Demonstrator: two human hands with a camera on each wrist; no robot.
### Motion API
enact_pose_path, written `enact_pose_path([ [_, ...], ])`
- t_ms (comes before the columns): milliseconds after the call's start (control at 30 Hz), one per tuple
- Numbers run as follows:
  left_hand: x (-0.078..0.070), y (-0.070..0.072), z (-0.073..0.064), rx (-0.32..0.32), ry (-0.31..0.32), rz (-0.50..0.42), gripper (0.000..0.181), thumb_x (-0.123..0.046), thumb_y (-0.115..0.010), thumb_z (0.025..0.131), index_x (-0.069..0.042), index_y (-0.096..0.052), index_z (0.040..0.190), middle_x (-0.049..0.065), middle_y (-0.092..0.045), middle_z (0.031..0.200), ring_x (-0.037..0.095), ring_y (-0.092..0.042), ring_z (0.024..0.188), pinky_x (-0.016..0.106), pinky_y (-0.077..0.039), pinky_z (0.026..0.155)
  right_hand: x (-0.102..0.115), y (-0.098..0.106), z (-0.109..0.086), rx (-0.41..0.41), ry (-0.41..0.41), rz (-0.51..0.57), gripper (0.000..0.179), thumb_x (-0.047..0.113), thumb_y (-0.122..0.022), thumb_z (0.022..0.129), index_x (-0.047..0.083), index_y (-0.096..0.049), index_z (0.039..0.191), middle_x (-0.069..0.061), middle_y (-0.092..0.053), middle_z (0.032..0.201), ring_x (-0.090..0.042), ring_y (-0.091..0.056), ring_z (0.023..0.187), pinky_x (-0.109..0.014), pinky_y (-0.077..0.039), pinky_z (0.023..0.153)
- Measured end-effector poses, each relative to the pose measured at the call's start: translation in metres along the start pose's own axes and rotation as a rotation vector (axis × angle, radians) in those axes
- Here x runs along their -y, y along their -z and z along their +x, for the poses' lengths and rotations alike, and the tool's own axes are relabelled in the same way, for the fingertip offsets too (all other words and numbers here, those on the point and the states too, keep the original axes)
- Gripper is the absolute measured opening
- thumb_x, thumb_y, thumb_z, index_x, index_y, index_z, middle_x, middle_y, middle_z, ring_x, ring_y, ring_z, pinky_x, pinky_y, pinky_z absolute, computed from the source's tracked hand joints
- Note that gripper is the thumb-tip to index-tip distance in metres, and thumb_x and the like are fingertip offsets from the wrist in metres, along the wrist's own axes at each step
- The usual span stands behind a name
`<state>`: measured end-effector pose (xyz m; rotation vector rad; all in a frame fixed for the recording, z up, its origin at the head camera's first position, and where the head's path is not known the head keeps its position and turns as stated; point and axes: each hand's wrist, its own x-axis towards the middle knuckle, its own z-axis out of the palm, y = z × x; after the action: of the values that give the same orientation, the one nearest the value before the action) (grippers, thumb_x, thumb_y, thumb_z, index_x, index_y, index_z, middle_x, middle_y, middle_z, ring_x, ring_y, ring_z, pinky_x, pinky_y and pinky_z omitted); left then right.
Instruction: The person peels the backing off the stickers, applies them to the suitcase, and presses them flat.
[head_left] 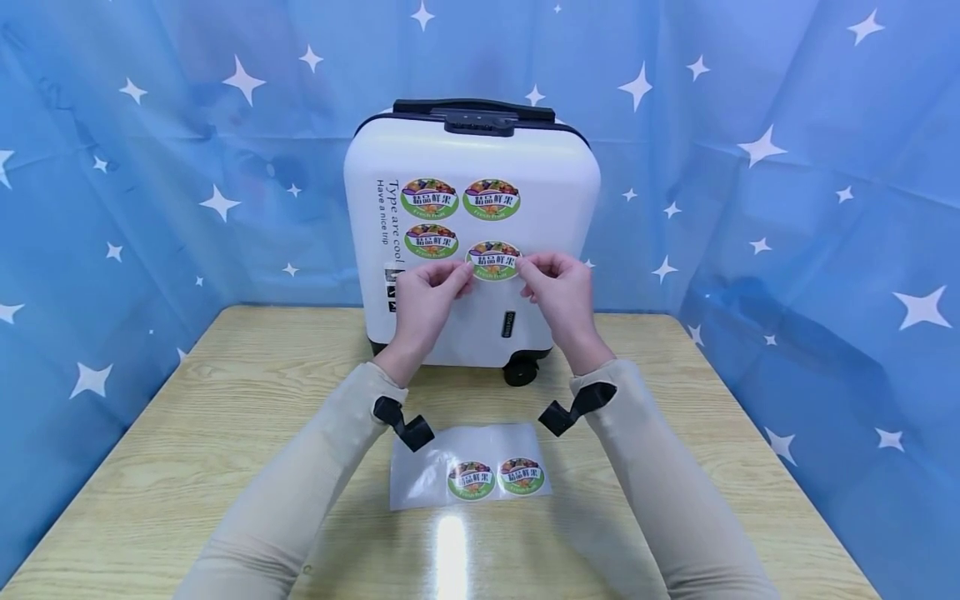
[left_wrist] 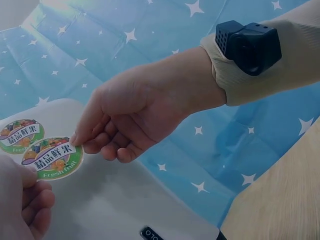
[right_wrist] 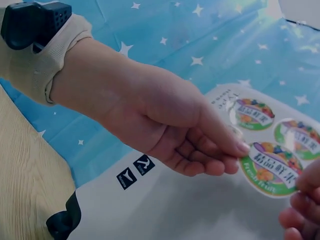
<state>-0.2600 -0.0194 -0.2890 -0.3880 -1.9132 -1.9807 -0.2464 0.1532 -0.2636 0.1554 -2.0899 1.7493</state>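
An oval fruit sticker (head_left: 493,263) is held by its two side edges in front of a white suitcase (head_left: 420,333). My left hand (head_left: 426,304) pinches its left edge between thumb and fingers. At the opposite edge, my right hand (head_left: 562,298) pinches it the same way. In the left wrist view the sticker (left_wrist: 54,159) looks flat between the hands, close over the suitcase's face. Three matching stickers lie on the case: an upper left one (head_left: 429,198), an upper right one (head_left: 491,199) and a lower left one (head_left: 431,242).
On the wooden table (head_left: 247,400), below my forearms, lies a glossy backing sheet (head_left: 420,479) carrying two more fruit stickers. The suitcase stands upright, with a black handle (head_left: 474,108) on top and a black wheel (head_left: 521,371) below. A blue star-patterned curtain (head_left: 187,150) surrounds the table.
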Motion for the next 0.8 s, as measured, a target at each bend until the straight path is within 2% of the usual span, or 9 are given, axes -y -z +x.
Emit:
enact_pose_path([
  [167,-0.002,-0.004,0.005,-0.032,-0.014,0.008,0.025,-0.029,-0.068,0.085,-0.005,-0.072,0.093,0.005,-0.069,0.083,0.017,-0.064,0.076,0.027,-0.052,0.075,0.000,-0.004,0.004,-0.023,0.021,-0.004,0.021,0.025,-0.068,0.086,0.005,-0.067,0.089,-0.005,-0.062,0.080,-0.016,-0.056,0.058,-0.026,-0.047,0.055],
  [400,-0.003,-0.007,0.010,-0.086,-0.032,0.068,0.021,-0.025,-0.068,0.086,-0.005,-0.072,0.090,0.003,-0.069,0.078,0.017,-0.065,0.072,0.026,-0.053,0.069,-0.003,-0.009,0.009,-0.051,0.083,-0.050,0.020,0.025,-0.066,0.087,0.005,-0.066,0.087,-0.006,-0.061,0.077,-0.016,-0.057,0.057,-0.026,-0.046,0.056],
  [633,-0.001,-0.010,0.014,-0.113,-0.055,0.105,0.021,-0.025,-0.068,0.086,-0.004,-0.072,0.088,0.003,-0.069,0.077,0.014,-0.065,0.070,0.025,-0.053,0.068,0.000,-0.013,0.011,-0.073,0.092,-0.063,0.020,0.023,-0.066,0.087,0.003,-0.066,0.087,-0.006,-0.062,0.079,-0.017,-0.057,0.059,-0.026,-0.048,0.060],
  [800,0.000,-0.011,0.015,-0.114,-0.095,0.133,0.021,-0.024,-0.068,0.086,-0.004,-0.072,0.089,0.003,-0.069,0.076,0.012,-0.065,0.068,0.024,-0.053,0.067,-0.001,-0.017,0.013,-0.087,0.087,-0.067,0.020,0.022,-0.064,0.088,0.002,-0.066,0.088,-0.006,-0.062,0.081,-0.017,-0.056,0.060,-0.026,-0.048,0.060],
])
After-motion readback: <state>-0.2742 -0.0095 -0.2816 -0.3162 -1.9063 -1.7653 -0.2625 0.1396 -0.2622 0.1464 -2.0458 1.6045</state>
